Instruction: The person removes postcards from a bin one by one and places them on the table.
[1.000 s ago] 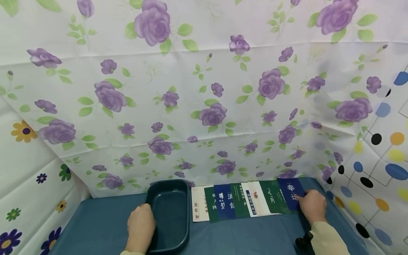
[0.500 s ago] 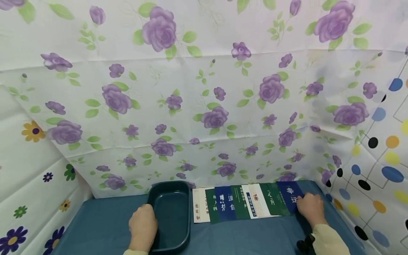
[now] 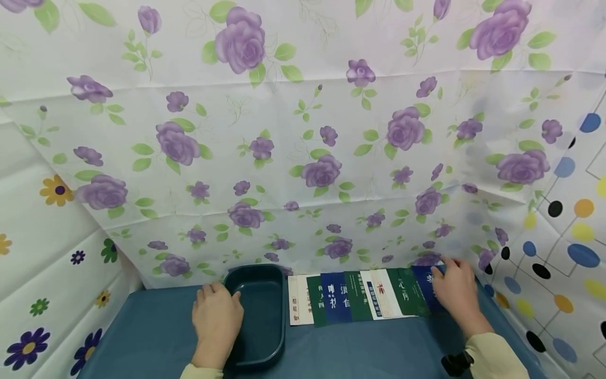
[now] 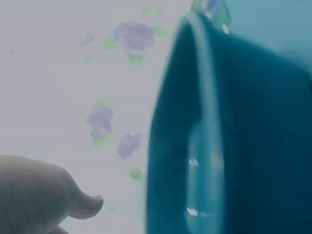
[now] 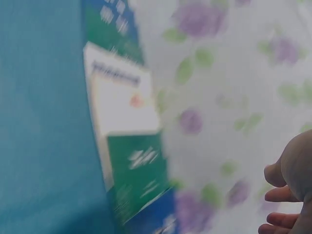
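Observation:
A deep dark-teal rectangular tray (image 3: 283, 316) stands left of centre. At its left rim is my left hand (image 3: 216, 323), fingers loosely extended; in the left wrist view its thumb (image 4: 87, 205) stands apart from the tray wall (image 4: 253, 122). To the tray's right, printed cards (image 3: 369, 295) in white, green and blue overlap in a slanted row. My right hand (image 3: 458, 295) is over the right end, partly hiding the last blue card (image 3: 423, 287). Its fingers are spread, and nothing shows between them in the right wrist view.
A blue-green cloth (image 3: 360, 350) covers the table. Behind it hangs a white curtain (image 3: 284, 158) with purple flowers. A dotted sheet (image 3: 563, 263) borders the right side, and a flower-print sheet (image 3: 52, 295) the left. A black device (image 3: 456, 363) sits at the right wrist.
My left fingers have uncurled from the tray's left rim. The right hand has opened its fingers from the blue card's right edge and moved up over it. Tray and cards stay in place.

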A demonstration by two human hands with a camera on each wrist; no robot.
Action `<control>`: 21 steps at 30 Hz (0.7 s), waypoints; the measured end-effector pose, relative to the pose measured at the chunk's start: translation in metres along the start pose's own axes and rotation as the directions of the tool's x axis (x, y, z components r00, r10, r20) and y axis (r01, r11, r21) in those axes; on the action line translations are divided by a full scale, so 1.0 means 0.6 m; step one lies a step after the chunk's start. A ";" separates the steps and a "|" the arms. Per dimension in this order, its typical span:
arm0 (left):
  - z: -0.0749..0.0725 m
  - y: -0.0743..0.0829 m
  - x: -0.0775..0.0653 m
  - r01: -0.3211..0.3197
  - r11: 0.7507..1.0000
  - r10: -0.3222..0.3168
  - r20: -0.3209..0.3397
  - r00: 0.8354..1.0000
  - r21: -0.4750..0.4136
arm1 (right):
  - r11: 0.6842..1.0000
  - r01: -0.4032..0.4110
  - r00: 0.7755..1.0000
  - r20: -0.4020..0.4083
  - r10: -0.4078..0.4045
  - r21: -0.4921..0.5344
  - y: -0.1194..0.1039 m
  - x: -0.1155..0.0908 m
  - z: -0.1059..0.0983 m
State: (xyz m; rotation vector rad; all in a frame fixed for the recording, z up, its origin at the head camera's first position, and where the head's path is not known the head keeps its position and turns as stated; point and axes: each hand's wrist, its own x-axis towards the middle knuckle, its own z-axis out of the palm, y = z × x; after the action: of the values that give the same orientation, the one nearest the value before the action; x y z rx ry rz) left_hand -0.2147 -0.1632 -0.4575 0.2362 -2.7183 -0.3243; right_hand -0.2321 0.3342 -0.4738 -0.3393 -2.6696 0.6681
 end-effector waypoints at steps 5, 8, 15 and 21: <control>-0.028 0.037 -0.006 -0.077 0.995 0.076 -0.020 0.997 -0.059 | 0.987 0.150 0.986 -0.087 -0.145 0.050 -0.079 -0.022 -0.038; -0.041 0.061 -0.014 -0.124 0.987 0.120 -0.041 0.992 -0.102 | 0.972 0.229 0.967 -0.128 -0.221 0.055 -0.114 -0.040 -0.048; -0.050 0.112 -0.044 -0.264 0.949 0.246 -0.117 0.962 -0.173 | 0.916 0.400 0.903 -0.185 -0.387 0.035 -0.158 -0.080 -0.044; -0.048 0.145 -0.074 -0.340 0.922 0.319 -0.131 0.939 -0.184 | 0.877 0.479 0.867 -0.144 -0.477 -0.018 -0.169 -0.107 -0.029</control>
State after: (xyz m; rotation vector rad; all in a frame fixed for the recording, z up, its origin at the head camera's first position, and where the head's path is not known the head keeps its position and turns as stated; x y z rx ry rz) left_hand -0.1734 -0.0761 -0.4255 -0.2564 -2.5438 -0.4742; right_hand -0.1810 0.2338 -0.4282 0.2715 -2.4587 0.4860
